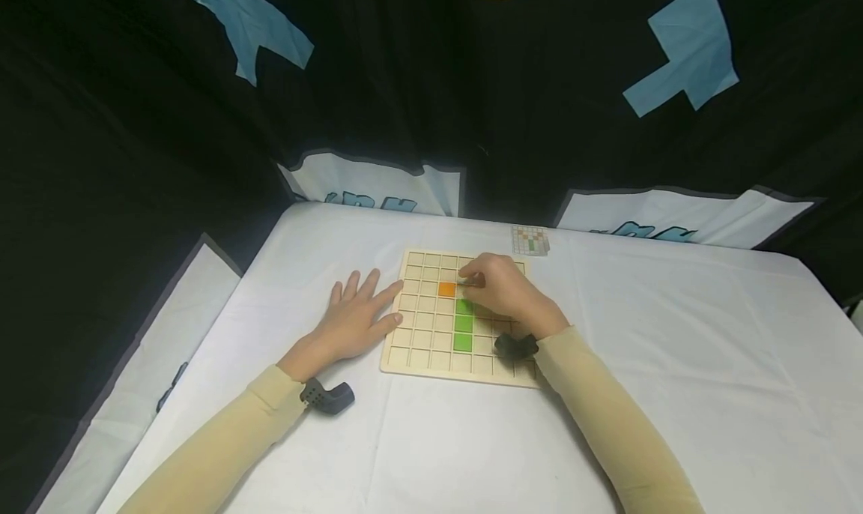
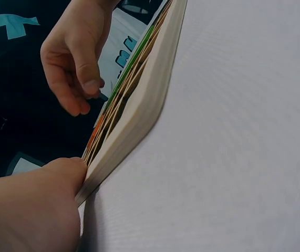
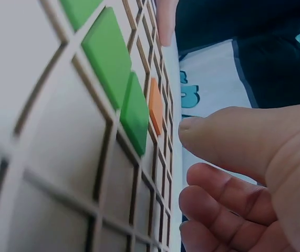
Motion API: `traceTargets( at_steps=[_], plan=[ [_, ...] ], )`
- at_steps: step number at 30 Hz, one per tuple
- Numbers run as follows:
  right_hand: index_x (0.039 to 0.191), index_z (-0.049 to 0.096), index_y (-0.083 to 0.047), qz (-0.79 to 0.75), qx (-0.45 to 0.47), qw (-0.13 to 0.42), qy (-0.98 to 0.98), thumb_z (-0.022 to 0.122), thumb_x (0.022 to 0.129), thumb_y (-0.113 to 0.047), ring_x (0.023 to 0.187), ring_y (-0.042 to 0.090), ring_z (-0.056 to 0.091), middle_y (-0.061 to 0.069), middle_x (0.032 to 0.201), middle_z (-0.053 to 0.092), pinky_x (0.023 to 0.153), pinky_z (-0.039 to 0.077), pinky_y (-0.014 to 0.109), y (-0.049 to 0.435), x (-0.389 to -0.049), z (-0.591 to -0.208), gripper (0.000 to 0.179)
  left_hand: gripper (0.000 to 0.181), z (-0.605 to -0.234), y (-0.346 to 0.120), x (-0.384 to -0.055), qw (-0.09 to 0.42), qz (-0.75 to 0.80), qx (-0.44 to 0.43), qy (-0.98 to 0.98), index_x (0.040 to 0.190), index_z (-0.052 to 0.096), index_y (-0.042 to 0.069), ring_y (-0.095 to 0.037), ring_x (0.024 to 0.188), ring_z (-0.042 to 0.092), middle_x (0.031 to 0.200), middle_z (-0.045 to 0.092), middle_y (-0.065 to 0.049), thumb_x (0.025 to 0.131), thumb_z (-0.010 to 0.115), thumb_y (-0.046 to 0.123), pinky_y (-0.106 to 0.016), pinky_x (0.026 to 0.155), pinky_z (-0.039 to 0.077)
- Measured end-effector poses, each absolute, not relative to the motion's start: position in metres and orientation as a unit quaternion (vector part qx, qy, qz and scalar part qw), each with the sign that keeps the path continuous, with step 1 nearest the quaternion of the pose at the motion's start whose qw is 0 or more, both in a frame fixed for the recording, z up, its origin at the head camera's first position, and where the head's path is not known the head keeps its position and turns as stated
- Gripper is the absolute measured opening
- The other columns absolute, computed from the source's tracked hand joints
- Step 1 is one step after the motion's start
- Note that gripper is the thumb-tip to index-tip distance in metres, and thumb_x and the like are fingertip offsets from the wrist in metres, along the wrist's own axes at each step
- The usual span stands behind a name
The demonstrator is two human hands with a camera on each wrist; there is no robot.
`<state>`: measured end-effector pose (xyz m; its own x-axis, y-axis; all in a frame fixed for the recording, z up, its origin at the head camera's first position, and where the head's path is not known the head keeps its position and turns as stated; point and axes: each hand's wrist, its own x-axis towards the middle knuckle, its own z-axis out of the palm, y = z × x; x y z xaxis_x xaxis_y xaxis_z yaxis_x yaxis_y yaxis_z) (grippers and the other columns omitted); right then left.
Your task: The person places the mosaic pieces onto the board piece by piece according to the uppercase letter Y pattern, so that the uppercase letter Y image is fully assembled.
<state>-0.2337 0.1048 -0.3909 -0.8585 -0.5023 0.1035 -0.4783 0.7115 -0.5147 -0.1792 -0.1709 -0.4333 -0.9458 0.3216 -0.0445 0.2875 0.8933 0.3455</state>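
"Left of centre in the head view, what is the left hand (image 1: pixel 344 330) doing?"

"It lies spread on the white-clothed table (image 1: pixel 674 334), fingers extended, with the thumb and index finger at the left edge of the grid board (image 1: pixel 416 360). Its role is presumably to steady the board."

"And at the centre of the frame?"

"The board itself, with an orange tile (image 1: pixel 447 289) seated in one cell. In the next column to the right, beginning one row lower, three green tiles (image 1: pixel 463 324) form a vertical line. The step in hand is judged to be the setting or adjusting of tiles."

"Right of centre?"

"The right hand (image 1: pixel 502 282), over the upper part of the board, fingers loosely bent. In the right wrist view its thumb stands apart from the fingertips, and no tile shows between them. The next move appears to call for uncovering the cells beneath and checking them against the printed card (image 1: pixel 530 240) just beyond the board's upper right corner."

"What else surrounds the work, and what obstructs it?"

"From left to right: a blue patch (image 1: pixel 252 23), upper left, on the dark curtain; a black wrist device (image 1: pixel 328 398) at the left sleeve; the right hand, hiding several upper cells; a second wrist device (image 1: pixel 516 347), hiding cells at lower right; and another blue patch (image 1: pixel 694 46), upper right."
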Motion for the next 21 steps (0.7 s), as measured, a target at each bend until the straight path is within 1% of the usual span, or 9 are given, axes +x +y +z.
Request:
traceTargets(
  at_steps=[4,8,14,18,21],
  plan=[
    [0.117,0.075,0.001,-0.269,-0.267,0.01,0.925,0.073,0.087,-0.005,0.096,0.027,0.071,0.015,0.111,0.076,0.087,0.059,0.043,0.117,-0.231,-0.39,0.03,0.065,-0.433,-0.171,-0.179,0.051,0.169,0.157,0.972,0.16,0.035,0.02,-0.055,0.155,0.005,0.169,0.016,-0.026,0.103,0.048,0.048,-0.074,0.121,0.004],
    [0.117,0.075,0.001,-0.263,-0.256,0.011,0.93,0.073,0.087,-0.005,0.094,0.026,0.07,0.015,0.111,0.076,0.086,0.059,0.043,0.13,-0.226,-0.388,0.03,0.065,-0.432,-0.171,-0.179,0.052,0.169,0.157,0.972,0.16,0.035,0.02,-0.055,0.155,0.005,0.169,0.016,-0.026,0.103,0.049,0.048,-0.074,0.121,0.004],
    [0.119,0.074,0.001,-0.248,-0.223,0.022,0.943,0.073,0.088,-0.005,0.097,0.028,0.069,0.016,0.115,0.075,0.087,0.059,0.044,0.148,-0.219,-0.387,0.031,0.064,-0.432,-0.171,-0.179,0.052,0.168,0.158,0.972,0.16,0.035,0.02,-0.056,0.155,0.005,0.169,0.016,-0.026,0.104,0.049,0.048,-0.074,0.121,0.004],
    [0.119,0.074,0.002,-0.237,-0.217,0.02,0.947,0.072,0.088,-0.007,0.092,0.026,0.067,0.017,0.114,0.074,0.082,0.058,0.042,0.159,-0.215,-0.387,0.031,0.065,-0.433,-0.172,-0.179,0.053,0.17,0.156,0.972,0.16,0.035,0.02,-0.056,0.155,0.005,0.169,0.016,-0.026,0.103,0.049,0.047,-0.075,0.121,0.004],
    [0.119,0.074,0.002,-0.234,-0.21,0.022,0.949,0.072,0.088,-0.007,0.088,0.025,0.064,0.016,0.11,0.074,0.078,0.056,0.04,0.168,-0.211,-0.386,0.032,0.065,-0.434,-0.172,-0.178,0.052,0.172,0.155,0.971,0.16,0.036,0.02,-0.056,0.155,0.005,0.168,0.016,-0.027,0.103,0.049,0.047,-0.075,0.121,0.004]
  ],
)
